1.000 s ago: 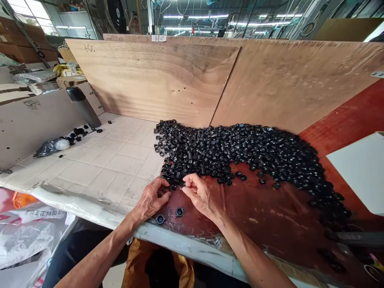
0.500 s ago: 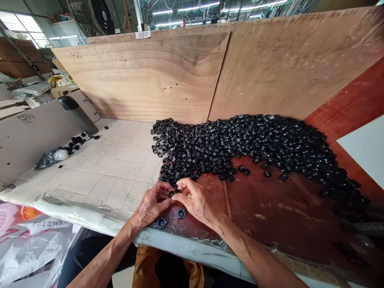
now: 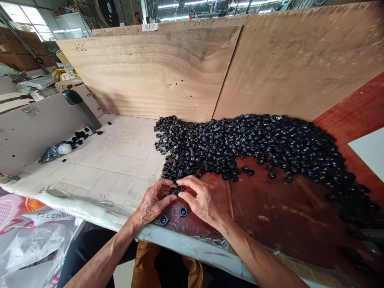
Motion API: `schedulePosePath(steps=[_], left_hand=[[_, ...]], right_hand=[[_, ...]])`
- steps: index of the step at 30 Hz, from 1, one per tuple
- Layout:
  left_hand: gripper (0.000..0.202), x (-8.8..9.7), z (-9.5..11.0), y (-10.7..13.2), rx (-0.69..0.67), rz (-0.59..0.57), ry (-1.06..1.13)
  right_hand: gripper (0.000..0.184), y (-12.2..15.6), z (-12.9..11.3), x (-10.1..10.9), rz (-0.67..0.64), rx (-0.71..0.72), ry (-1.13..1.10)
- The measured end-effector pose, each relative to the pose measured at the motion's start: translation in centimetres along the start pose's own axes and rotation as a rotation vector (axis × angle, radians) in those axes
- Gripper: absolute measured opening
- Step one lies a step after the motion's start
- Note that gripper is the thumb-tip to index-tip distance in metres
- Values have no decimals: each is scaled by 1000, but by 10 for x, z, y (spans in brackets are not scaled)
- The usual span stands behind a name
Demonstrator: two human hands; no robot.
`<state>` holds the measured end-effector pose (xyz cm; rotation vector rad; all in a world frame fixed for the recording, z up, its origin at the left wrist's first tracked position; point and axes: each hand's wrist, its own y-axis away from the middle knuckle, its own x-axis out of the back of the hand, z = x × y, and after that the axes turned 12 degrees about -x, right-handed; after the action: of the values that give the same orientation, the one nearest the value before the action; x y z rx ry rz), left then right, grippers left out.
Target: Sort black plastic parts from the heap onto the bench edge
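Observation:
At the front of the table, my left hand (image 3: 152, 203) pinches a small black plastic cap (image 3: 173, 191) between thumb and fingers. Facing it, my right hand (image 3: 200, 200) has its thumb and fingertips on a second black cap (image 3: 180, 189); the two pieces sit side by side, and whether they are joined I cannot tell. Just below the hands lie two dark round parts with crossed centres, one (image 3: 183, 211) under the right fingers and the other (image 3: 163, 220) near the left wrist. Beyond my fingertips spreads a large heap of black caps (image 3: 252, 136).
Plywood boards (image 3: 156, 72) wall off the back. A dark flask (image 3: 81, 110) leans at the left, with a black plastic bag (image 3: 49, 153) and several loose black pieces near it. Pale sheeting (image 3: 120, 160) covers the left of the table, reddish-brown surface (image 3: 270, 212) the right.
My right fingers have opened slightly away from the left hand, and more of the black cap between them shows. The whole view has shifted a little.

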<state>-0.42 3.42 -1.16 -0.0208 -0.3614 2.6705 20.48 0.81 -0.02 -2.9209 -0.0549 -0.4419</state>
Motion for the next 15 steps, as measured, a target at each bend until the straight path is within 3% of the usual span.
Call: schedulePosePath(steps=[5, 15], left_hand=[[35, -3, 3, -2, 19, 43, 22], [30, 4, -4, 1, -43, 83, -13]], right_hand=[[12, -1, -1, 0, 2, 9, 36], [30, -1, -3, -1, -29, 71, 43]])
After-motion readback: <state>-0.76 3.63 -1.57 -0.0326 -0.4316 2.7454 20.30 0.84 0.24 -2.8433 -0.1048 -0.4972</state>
